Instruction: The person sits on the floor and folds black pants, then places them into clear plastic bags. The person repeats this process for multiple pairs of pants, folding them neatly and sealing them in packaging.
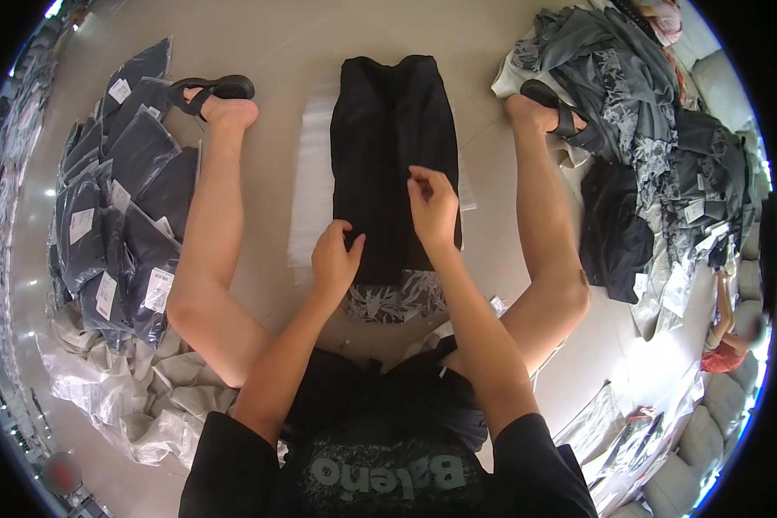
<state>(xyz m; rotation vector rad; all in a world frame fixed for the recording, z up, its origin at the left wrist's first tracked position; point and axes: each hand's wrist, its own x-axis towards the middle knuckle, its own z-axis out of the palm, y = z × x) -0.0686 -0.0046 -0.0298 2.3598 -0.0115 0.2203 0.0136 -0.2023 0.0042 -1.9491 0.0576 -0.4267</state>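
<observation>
Between my legs, a long folded black garment (pixel 393 129) lies on the floor, its near end showing a grey-and-white leaf-patterned part (pixel 390 302). Under it, a stack of whitish translucent plastic bags (pixel 311 186) sticks out, mostly at the left. My left hand (pixel 335 259) is over the garment's lower left edge, thumb and fingers apart, with nothing in it. Over the right half of the cloth is my right hand (pixel 434 207), fingers bent and thumb apart, also holding nothing. Whether either hand touches the fabric I cannot tell.
Several dark garments in clear bags with white labels (pixel 134 207) are piled at the left. Below them lies crumpled whitish plastic sheeting (pixel 155 397). A heap of grey and black patterned clothes (pixel 639 112) spreads at the right. Another person (pixel 727 345) sits at the far right, near filled sacks.
</observation>
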